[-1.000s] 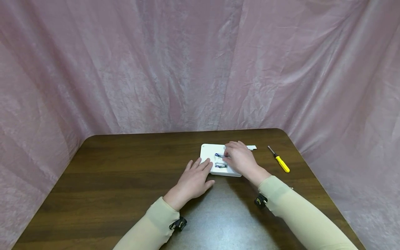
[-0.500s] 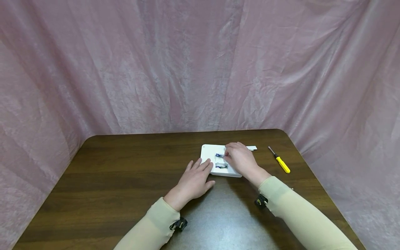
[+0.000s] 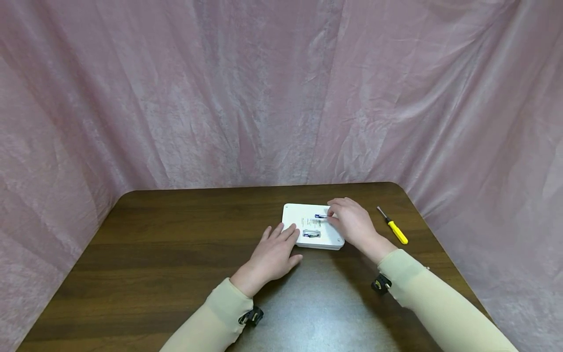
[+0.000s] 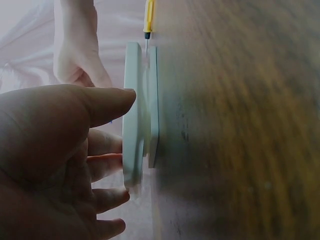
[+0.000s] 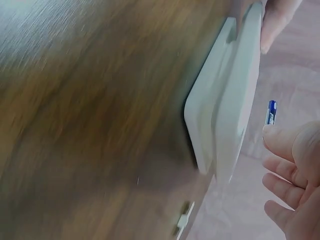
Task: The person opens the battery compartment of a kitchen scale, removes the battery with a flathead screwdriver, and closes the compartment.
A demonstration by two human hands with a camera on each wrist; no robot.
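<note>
A white, flat, two-layered square device lies on the table, printing and a battery slot on its upper face. My left hand rests on its near left edge with fingers spread. Between thumb and fingers my right hand pinches a slim blue battery, held above the device's right part. In the right wrist view the battery is apart from the device, its blue end pointing away from the thumb. Something dark and metallic shows inside the slot, too small to tell what.
A yellow-handled screwdriver lies right of the device. A small white plastic piece rests on the wooden table, hidden behind my right hand in the head view. Pink curtains hang beyond the table's far edge.
My right hand has drawn the battery up out of the device and moved to the right, covering the small white piece. My left hand has stayed in place.
</note>
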